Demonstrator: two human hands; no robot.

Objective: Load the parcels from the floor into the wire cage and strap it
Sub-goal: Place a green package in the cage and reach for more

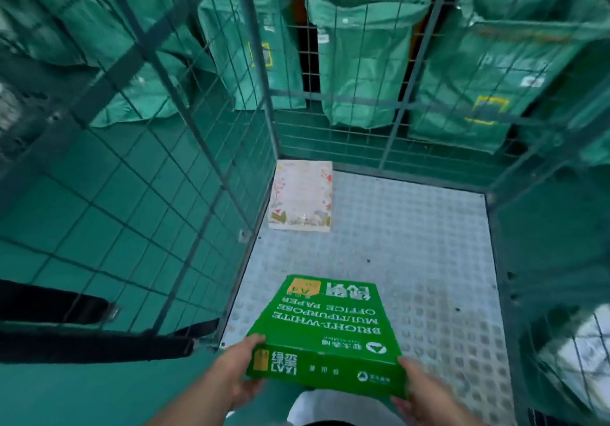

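Both hands hold a flat green rectangular carton of copy paper (325, 330) by its near corners. The left hand (237, 369) has its thumb on top and its fingers curled beneath; the right hand (419, 389), smeared by blur, wraps the opposite corner. The carton hangs over the near part of the green wire cage (198, 148), above its grey studded metal floor (412, 244), far end tipped down. Whether that end touches the floor cannot be told.

Its top reads, upside down to the wearer, "BRIGHT-WHITE MULTIPURPOSE OFFICE PAPER". The near edge carries "LVYI" under Chinese characters, and a yellow patch at the far end is too soft to read.

A pale flower-printed flat box (300, 194) lies in the cage's far left corner, against the mesh. Green fabric sacks (363, 56) hang behind the back wall; their yellow-framed labels are illegible. A black webbing strap (99, 348) crosses the lower left wall, cut off by the frame edge.
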